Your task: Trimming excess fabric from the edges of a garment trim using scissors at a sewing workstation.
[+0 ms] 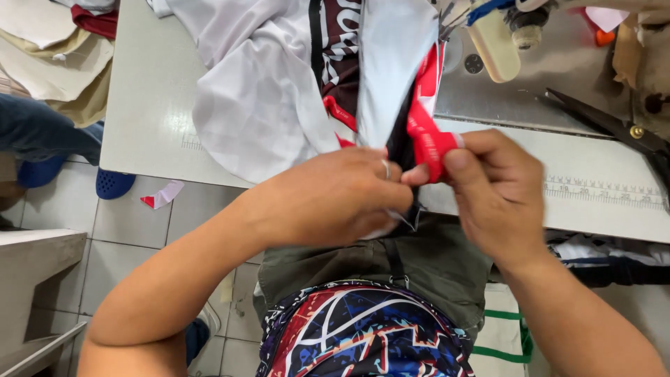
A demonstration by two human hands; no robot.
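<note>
At frame centre both hands work the garment (279,91): the right hand (488,195) has its fingers pinched on the red trim (429,136), the left hand (342,195) is clamped on the adjoining fabric edge, the piece held short of the sewing machine (502,42), nothing visibly stitched.

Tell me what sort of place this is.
Likely a garment sewing workshop: both hands pinch red trim on a white garment at a sewing machine table with a printed ruler, black shears nearby.
</note>
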